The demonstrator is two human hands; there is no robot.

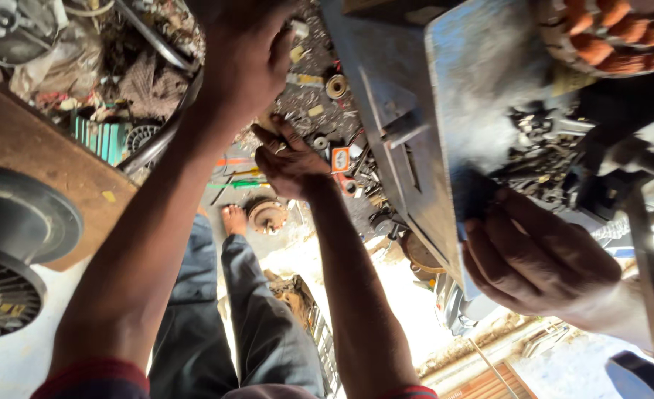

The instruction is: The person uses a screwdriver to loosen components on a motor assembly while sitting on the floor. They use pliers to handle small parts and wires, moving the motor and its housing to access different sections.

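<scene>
Head view is showing the person's left hand (pixel 246 55) reaching forward with its fingers curled shut, though what they are closing on cannot be told from this angle. Just below it the right hand (pixel 290 162) is bending its fingers around a small pale part (pixel 268 118) that is sitting between the two hands. Both are working above a floor (pixel 305 96) that is lying thick with scraps, washers and small round bearings. A grey metal plate (pixel 445 103) is standing on edge to the right of the hands, and another person's hand (pixel 534 255) is gripping its lower edge. Copper-coloured windings (pixel 615 33) are showing at the upper right corner. A dark finned fan housing (pixel 9 251) is resting at the left edge beside a brown board (pixel 39 148). A bare foot (pixel 232 219) and grey trouser legs (pixel 223 318) are stretching out below the hands, near a round rusty disc (pixel 266 216) and a green-handled screwdriver (pixel 242 183).
</scene>
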